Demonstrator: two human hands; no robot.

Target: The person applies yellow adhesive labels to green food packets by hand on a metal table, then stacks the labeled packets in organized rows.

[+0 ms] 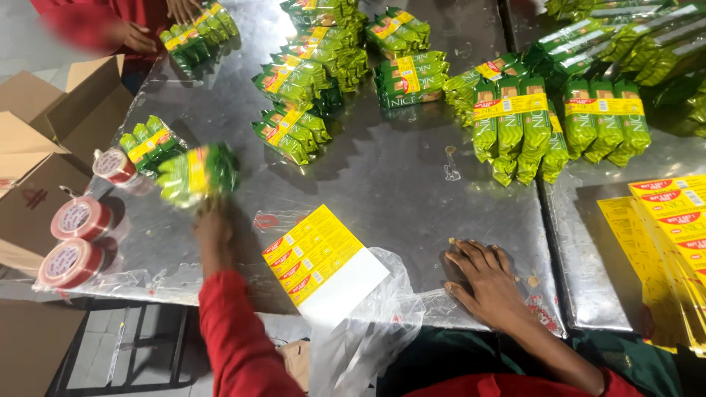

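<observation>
My left hand is raised over the steel table and grips a bundle of green packets banded in yellow; the bundle is blurred by motion. Just left of it lies another green bundle. My right hand rests flat on the table near its front edge, fingers spread, holding nothing. Between my hands lies a sheet of yellow labels on white backing, partly over a clear plastic bag.
Many green packet bundles cover the far half of the table. Three red tape rolls sit at the left edge beside open cardboard boxes. Yellow label sheets stack at right. Another person's hands work at top left.
</observation>
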